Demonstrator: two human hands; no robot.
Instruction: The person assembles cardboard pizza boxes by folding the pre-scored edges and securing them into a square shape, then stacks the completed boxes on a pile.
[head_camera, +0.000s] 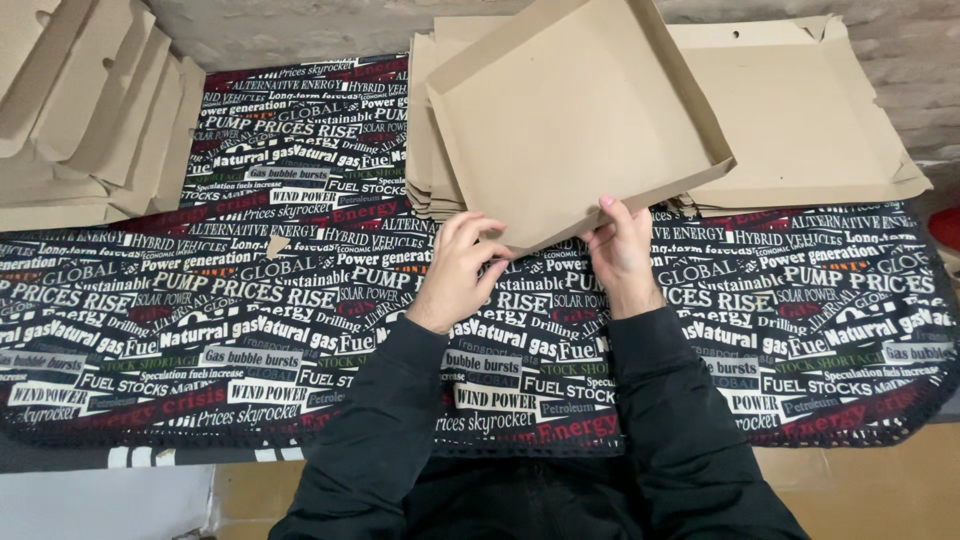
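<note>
brown cardboard tray (570, 110), half-folded, held tilted above the printed cloth (250, 300), its near edge at both hands. left hand (455, 270) curls over that edge, fingertips pinching the flap; right hand (622, 255) grips the edge beside it, thumb hidden underneath. flat blanks (800, 110) lie stacked behind, more (90, 110) at far left. judgement: keep both pinches close to the crease, press evenly so the wall folds square, and keep the tray clear of the stack.
</note>
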